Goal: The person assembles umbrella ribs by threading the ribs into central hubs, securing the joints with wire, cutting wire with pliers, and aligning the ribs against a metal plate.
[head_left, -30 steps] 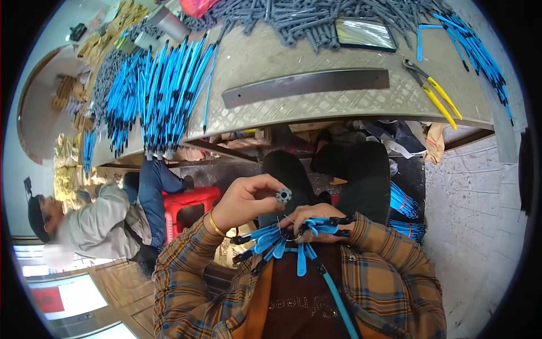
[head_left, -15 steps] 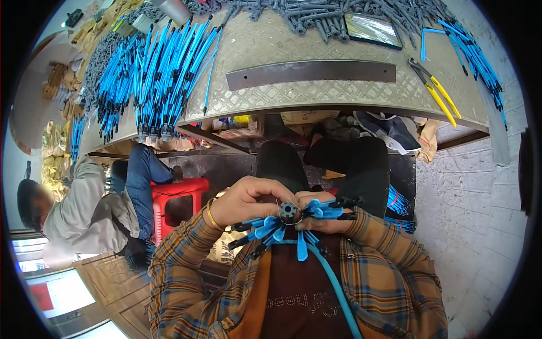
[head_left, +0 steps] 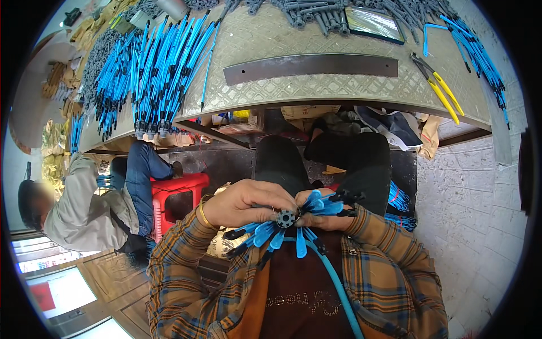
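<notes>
In front of my chest I hold a round grey slotted hub (head_left: 285,218) with blue strips (head_left: 263,234) fanning out around its lower and right sides. The strips have black ends. My left hand (head_left: 244,202) is closed, thumb and fingers pinching at the hub's upper left edge, where a thin wire-like strand faintly shows. My right hand (head_left: 323,221) is closed around the hub's other side and the strips there; the blue strips hide part of its fingers. A blue cord or tube (head_left: 334,277) runs down over my shirt below the hub.
Ahead is a patterned table (head_left: 259,48) bearing a dark metal bar (head_left: 310,66), yellow-handled pliers (head_left: 437,87), a flat dark-framed panel (head_left: 374,25), grey parts (head_left: 305,12) and bundled blue rods (head_left: 164,73). A seated person (head_left: 90,209) is at left, near a red stool (head_left: 179,192).
The hub has shifted slightly left and down and turned a little. My left fingers have moved closer over it, toward my right hand.
</notes>
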Tool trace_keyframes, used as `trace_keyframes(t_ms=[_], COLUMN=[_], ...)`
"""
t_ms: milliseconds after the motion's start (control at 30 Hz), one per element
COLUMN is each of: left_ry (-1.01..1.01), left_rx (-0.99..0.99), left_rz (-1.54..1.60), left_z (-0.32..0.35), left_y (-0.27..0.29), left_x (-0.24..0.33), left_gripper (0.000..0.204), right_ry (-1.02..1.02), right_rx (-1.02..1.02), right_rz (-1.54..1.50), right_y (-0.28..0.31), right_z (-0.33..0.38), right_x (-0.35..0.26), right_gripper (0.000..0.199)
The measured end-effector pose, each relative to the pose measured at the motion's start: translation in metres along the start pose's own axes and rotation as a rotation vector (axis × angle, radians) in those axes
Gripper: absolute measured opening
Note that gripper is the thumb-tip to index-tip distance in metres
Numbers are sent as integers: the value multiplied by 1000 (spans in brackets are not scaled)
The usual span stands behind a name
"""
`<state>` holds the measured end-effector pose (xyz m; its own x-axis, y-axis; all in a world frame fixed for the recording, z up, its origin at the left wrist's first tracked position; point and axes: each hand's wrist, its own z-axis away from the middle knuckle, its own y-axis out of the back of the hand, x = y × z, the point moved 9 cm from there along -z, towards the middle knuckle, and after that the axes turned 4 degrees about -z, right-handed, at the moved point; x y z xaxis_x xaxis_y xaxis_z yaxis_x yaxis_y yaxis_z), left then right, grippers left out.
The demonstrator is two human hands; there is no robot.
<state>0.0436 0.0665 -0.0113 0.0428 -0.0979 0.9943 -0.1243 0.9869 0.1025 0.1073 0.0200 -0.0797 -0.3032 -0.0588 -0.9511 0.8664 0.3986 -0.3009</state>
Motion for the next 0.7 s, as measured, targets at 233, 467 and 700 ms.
trace_keyframes(t_ms=[233, 467, 700], left_ry=[236, 104, 62], left_rx=[98, -10, 34], left_rz=[324, -28, -149], left_z=[11, 7, -1], left_y=[-1, 0, 6], left_x=[-12, -4, 14], left_gripper=[24, 27, 29], right_ry=[-7, -75, -20], right_rx=[14, 39, 110], right_rz=[-24, 11, -99], right_y=[0, -1, 2], right_z=[2, 3, 5], right_x=[2, 8, 6], right_gripper=[28, 29, 28])
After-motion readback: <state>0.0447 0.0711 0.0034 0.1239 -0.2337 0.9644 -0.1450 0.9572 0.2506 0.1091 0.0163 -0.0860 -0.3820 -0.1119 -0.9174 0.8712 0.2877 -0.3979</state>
